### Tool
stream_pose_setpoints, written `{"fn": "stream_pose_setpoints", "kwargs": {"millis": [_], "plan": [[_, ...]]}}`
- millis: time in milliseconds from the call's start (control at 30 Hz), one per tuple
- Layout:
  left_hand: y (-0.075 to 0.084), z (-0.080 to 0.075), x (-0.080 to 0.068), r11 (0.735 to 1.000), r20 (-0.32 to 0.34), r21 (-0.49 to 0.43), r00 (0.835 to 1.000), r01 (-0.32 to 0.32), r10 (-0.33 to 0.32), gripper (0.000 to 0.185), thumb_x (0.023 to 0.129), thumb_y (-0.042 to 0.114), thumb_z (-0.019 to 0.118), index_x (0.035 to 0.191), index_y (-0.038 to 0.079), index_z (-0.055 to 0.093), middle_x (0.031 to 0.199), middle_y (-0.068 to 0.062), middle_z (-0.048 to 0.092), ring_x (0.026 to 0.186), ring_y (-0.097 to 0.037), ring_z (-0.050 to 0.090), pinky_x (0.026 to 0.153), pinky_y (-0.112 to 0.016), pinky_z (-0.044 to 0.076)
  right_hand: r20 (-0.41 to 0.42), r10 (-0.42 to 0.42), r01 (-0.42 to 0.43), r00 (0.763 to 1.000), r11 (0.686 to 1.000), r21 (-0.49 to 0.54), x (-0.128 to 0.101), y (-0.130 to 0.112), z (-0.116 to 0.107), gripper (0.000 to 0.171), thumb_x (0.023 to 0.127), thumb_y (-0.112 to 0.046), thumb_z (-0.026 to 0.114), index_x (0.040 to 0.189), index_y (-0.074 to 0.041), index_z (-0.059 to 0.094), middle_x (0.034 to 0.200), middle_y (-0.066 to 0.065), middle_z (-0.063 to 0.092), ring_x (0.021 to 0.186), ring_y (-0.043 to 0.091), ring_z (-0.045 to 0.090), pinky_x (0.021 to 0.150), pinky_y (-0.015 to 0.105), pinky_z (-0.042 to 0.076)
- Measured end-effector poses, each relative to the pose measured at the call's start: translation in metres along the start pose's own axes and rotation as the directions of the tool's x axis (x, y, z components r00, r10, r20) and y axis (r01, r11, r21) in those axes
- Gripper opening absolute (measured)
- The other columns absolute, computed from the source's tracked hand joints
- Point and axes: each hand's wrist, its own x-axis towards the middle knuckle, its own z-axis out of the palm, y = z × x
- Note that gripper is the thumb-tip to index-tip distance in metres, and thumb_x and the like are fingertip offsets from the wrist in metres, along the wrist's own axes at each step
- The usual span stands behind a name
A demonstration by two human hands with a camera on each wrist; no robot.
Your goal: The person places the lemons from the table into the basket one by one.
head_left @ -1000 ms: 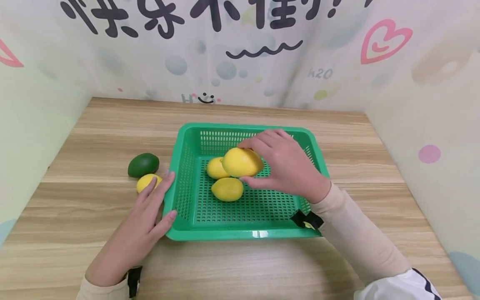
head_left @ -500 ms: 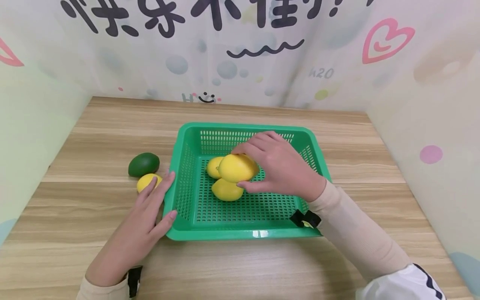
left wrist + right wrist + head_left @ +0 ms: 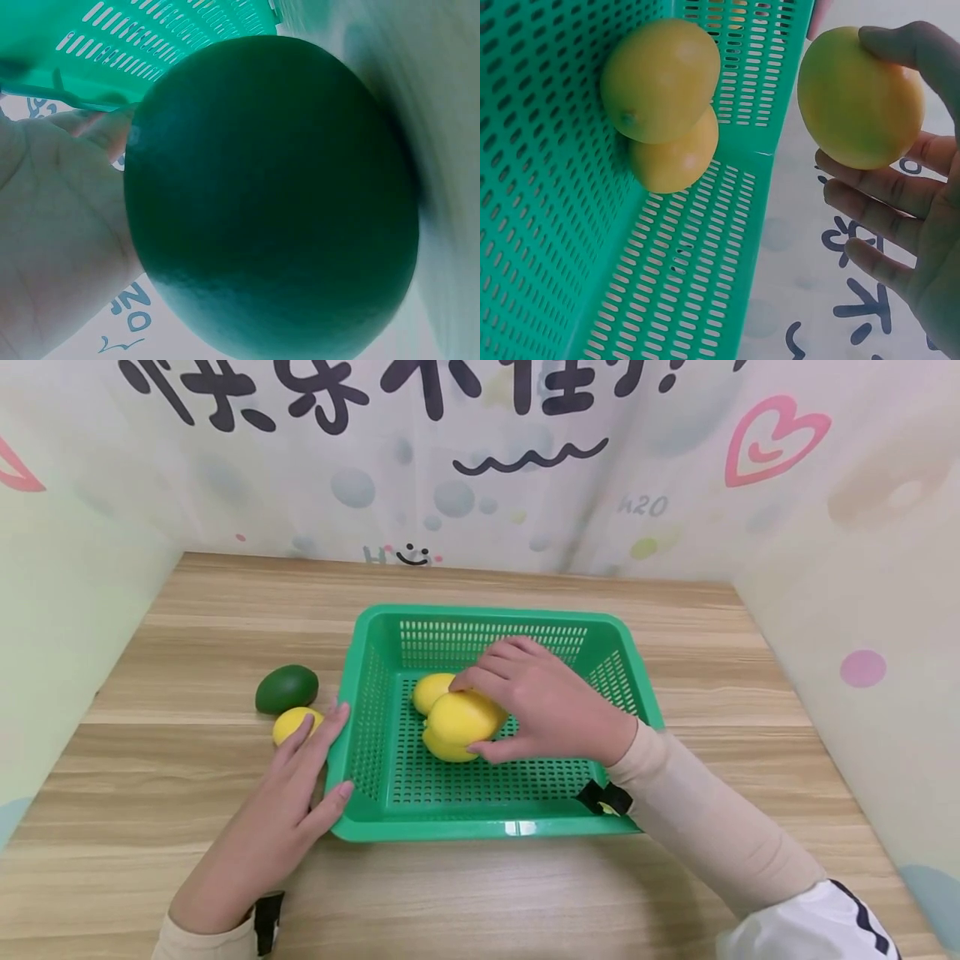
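My right hand [image 3: 551, 706] grips a yellow lemon [image 3: 467, 718] between thumb and fingers, low inside a green plastic basket [image 3: 525, 828]. In the right wrist view, the held lemon [image 3: 861, 97] appears apart from two others. One lemon [image 3: 432, 693] lies behind it in the basket; another lemon [image 3: 448, 750] lies partly hidden beneath it in the head view. My left hand [image 3: 273, 814] rests against the basket's left rim, fingers straight. Just past those fingers sits a yellow fruit [image 3: 296, 724], partly covered. A dark green rounded thing [image 3: 270, 202] fills the left wrist view.
A dark green avocado-like fruit [image 3: 287, 689] lies on the wooden table [image 3: 480, 902] left of the basket. Whether it is the thing in the left wrist view, I cannot tell. A printed white wall [image 3: 300, 518] stands behind the table, with pale walls at both sides.
My right hand has come down and a little leftward with the lemon, which now covers part of the front lemon in the basket. The left hand has stayed at the rim.
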Motion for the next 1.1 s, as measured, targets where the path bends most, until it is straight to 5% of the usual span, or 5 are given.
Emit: {"fn": "stream_pose_setpoints", "kwargs": {"millis": [1100], "plan": [[-0.001, 0.000, -0.001, 1.000, -0.004, -0.011, 1.000, -0.011, 0.011, 0.073, 0.107, 0.029, 0.055, 0.167, 0.026, 0.014, 0.165, -0.018, 0.030, 0.152, -0.051, 0.017, 0.100, -0.082, 0.032, 0.175, -0.100, 0.086, 0.980, 0.993, 0.087, 0.005, 0.000, 0.014, 0.048, 0.081, -0.042, 0.082, 0.119, -0.016, 0.069, 0.111, -0.004, 0.071, 0.115, 0.021, 0.054, 0.108, 0.042, 0.036]]}}
